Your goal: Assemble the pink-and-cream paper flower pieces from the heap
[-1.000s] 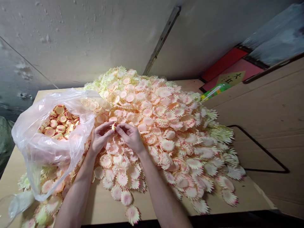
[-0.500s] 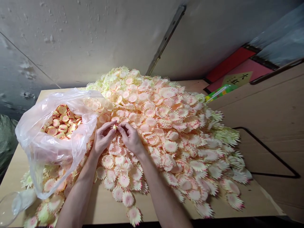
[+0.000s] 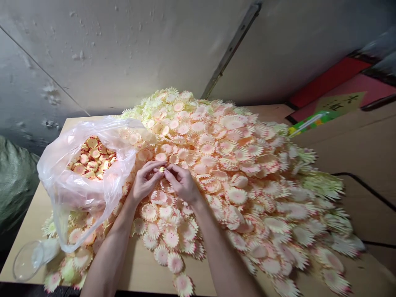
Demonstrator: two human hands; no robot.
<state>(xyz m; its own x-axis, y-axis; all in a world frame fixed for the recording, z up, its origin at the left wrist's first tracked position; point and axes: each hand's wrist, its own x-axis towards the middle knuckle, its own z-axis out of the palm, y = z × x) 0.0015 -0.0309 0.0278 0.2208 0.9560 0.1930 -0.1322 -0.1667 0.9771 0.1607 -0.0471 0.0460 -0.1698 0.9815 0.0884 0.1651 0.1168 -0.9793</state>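
Note:
My left hand (image 3: 144, 181) and my right hand (image 3: 183, 183) meet at the fingertips over a big heap of pale flower-shaped pieces (image 3: 235, 194) with pink edges. Pinched between both hands is a small yellowish flower piece (image 3: 161, 169); the fingers partly cover it. Left of my hands sits an open, translucent plastic bag (image 3: 77, 192), with small yellow flower pieces with red edges (image 3: 93, 159) inside.
A clear plastic cup (image 3: 28, 260) lies at the table's (image 3: 139, 268) front left. Cardboard (image 3: 365, 165), red packages (image 3: 334, 78) and a green packet (image 3: 312, 123) stand right. A green sack (image 3: 17, 185) is at far left, a wall (image 3: 139, 49) behind.
The camera view has shifted, so the whole scene appears further right. My hands stay together at the fingertips, still pinching the small piece.

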